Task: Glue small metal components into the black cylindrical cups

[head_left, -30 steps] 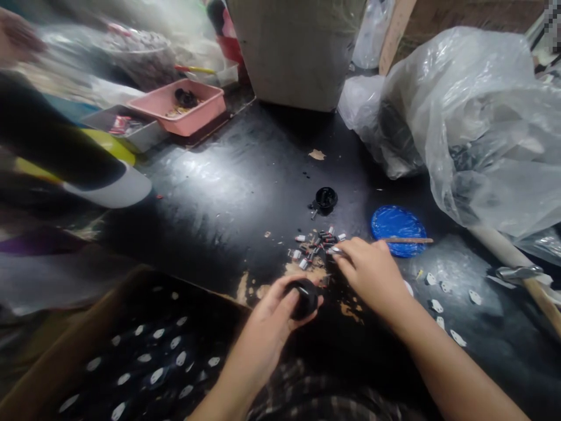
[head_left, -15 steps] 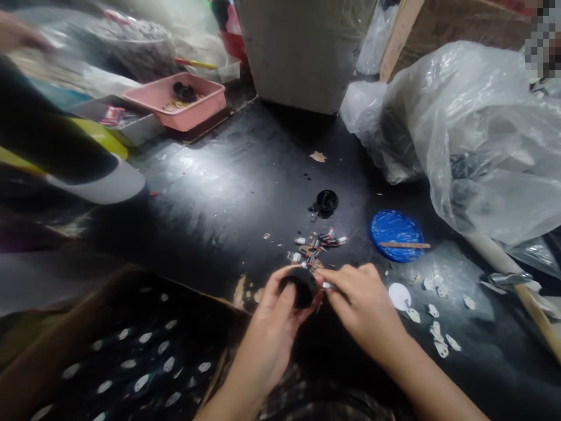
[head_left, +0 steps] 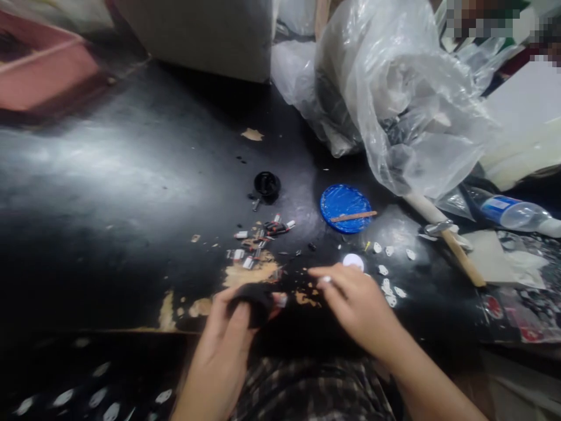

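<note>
While left grip wraps black cup | right grip pinches white piece

The black cup looks plastic, the worn tabletop glossy.

Along the table's near edge, the left hand holds a cup, with the right hand beyond its right side. Behind the cup lie scattered cylinders, then an open pot. Right of these, a stick lies on a lid. A bag occupies the far right; a tray, cut by the frame, seems at the far left corner.
</note>
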The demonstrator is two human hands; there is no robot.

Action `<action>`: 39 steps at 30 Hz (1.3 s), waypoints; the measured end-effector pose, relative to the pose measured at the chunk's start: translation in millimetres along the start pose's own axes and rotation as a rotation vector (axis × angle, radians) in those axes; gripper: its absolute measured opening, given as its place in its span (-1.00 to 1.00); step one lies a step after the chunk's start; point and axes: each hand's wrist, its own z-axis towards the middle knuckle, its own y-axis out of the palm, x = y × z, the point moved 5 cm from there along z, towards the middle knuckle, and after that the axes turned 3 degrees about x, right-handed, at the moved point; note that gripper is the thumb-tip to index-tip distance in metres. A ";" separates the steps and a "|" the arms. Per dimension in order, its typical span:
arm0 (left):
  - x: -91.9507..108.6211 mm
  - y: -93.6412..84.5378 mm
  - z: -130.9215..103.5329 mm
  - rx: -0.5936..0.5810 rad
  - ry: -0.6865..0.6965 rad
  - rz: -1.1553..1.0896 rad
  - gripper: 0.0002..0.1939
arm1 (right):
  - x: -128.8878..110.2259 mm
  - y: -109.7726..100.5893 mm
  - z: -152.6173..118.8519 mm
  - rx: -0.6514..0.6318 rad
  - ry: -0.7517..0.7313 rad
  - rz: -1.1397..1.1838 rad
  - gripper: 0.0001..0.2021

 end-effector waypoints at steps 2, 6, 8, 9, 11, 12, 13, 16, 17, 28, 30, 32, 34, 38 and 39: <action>-0.9 8.7 -1.6 -0.022 -0.052 -0.051 -0.65 | 13.3 -4.3 4.9 0.005 0.040 -0.039 -0.72; 5.5 16.6 -0.3 -0.022 -0.038 -0.156 -0.70 | 20.9 -2.0 28.2 -0.045 0.042 -0.094 -0.73; 11.0 14.2 0.2 -0.017 0.007 -0.186 -0.74 | 20.5 -2.6 37.0 -0.061 0.049 -0.133 -0.74; 13.3 12.3 0.2 -0.013 0.026 -0.199 -0.75 | 20.5 -3.4 39.2 -0.070 0.054 -0.156 -0.75; 15.5 9.7 0.3 -0.007 0.042 -0.221 -0.79 | 21.5 -4.9 39.1 -0.093 0.068 -0.210 -0.80; 15.4 9.6 0.6 -0.007 0.042 -0.231 -0.80 | 22.3 -4.8 37.4 -0.105 0.075 -0.239 -0.84; 14.7 10.8 1.2 -0.012 0.035 -0.241 -0.81 | 22.9 -4.2 35.2 -0.113 0.082 -0.266 -0.87; 9.3 20.3 3.9 -0.041 -0.031 -0.288 -0.79 | 21.6 0.9 29.6 -0.114 0.095 -0.320 -0.92; 7.8 24.3 4.9 -0.047 -0.052 -0.310 -0.78 | 19.3 3.0 28.6 -0.110 0.093 -0.319 -0.91; 4.8 46.8 3.5 -0.033 -0.216 -0.520 -0.79 | -14.7 10.4 14.5 -0.024 -0.017 0.045 -0.89; 5.5 44.5 3.1 -0.032 -0.193 -0.516 -0.78 | -14.1 6.2 13.0 0.010 -0.021 0.114 -0.89; 6.7 42.4 2.2 -0.042 -0.139 -0.500 -0.78 | -14.2 -0.1 12.7 0.071 -0.042 0.172 -0.89; 6.9 41.5 0.3 -0.054 -0.084 -0.465 -0.78 | -15.6 -6.3 12.6 0.150 -0.089 0.191 -0.88; 3.9 42.2 -3.7 -0.063 -0.030 -0.401 -0.78 | -20.1 -9.1 10.3 0.220 -0.207 0.141 -0.85; 3.2 42.8 -4.2 -0.068 -0.029 -0.394 -0.78 | -21.3 -8.5 9.2 0.222 -0.238 0.125 -0.82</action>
